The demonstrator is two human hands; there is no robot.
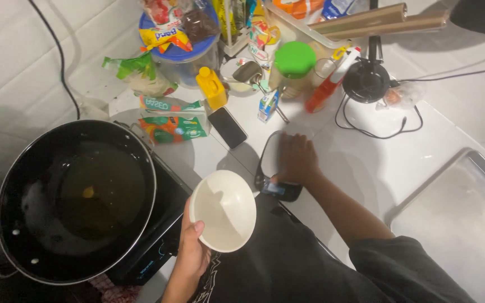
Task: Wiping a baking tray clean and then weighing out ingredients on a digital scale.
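Left hand [191,255] is gripping a cream bowl [224,210] by its rim, tilting it just beside the black wok [74,202] sitting on the cooktop [158,247] at the counter's near left edge. Right hand [297,158] is resting flat, fingers spread, on the kitchen scale [276,168] mid-counter, with a dark phone [227,127] lying near it and packets and jars crowding the back edge.
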